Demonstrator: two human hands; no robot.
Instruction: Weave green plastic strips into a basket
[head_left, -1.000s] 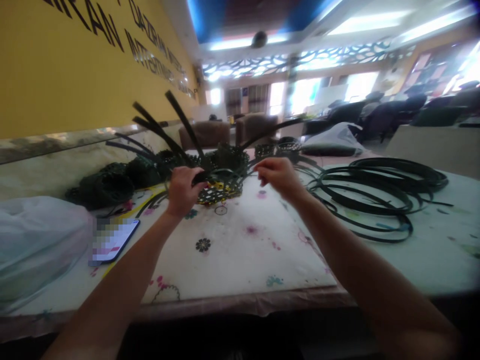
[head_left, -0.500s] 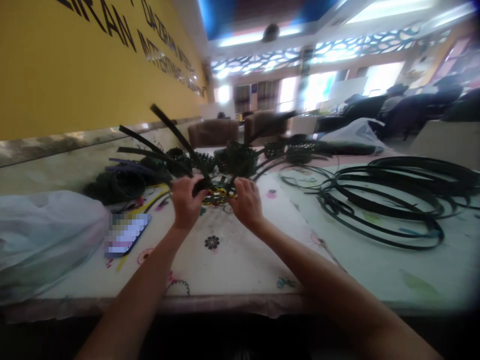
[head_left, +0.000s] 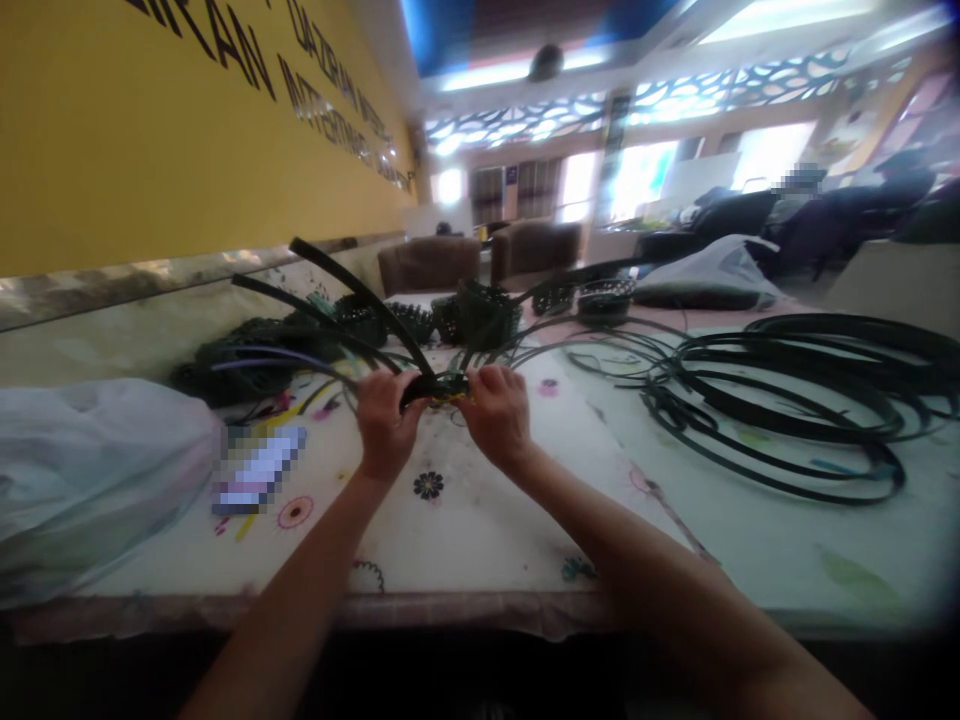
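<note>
A small half-woven basket (head_left: 442, 386) of dark green and yellow strips is held just above the flowered tablecloth (head_left: 465, 520). My left hand (head_left: 384, 425) is closed on its left side, fingers wrapped round a dark strip. Opposite it, my right hand (head_left: 496, 412) pinches the right side. Long loose dark strips (head_left: 352, 290) fan up and to the left from the weave. The basket's base is mostly hidden between my hands.
A phone (head_left: 259, 470) lies left of my hands, beside a white plastic bag (head_left: 82, 480). Several finished dark baskets (head_left: 480, 315) stand behind. A large coil of dark strip (head_left: 780, 400) lies at the right. Chairs and seated people are far back.
My right hand came in from the right and closed on the basket. Both hands drew it nearer and lifted it a little; the loose strips swung left.
</note>
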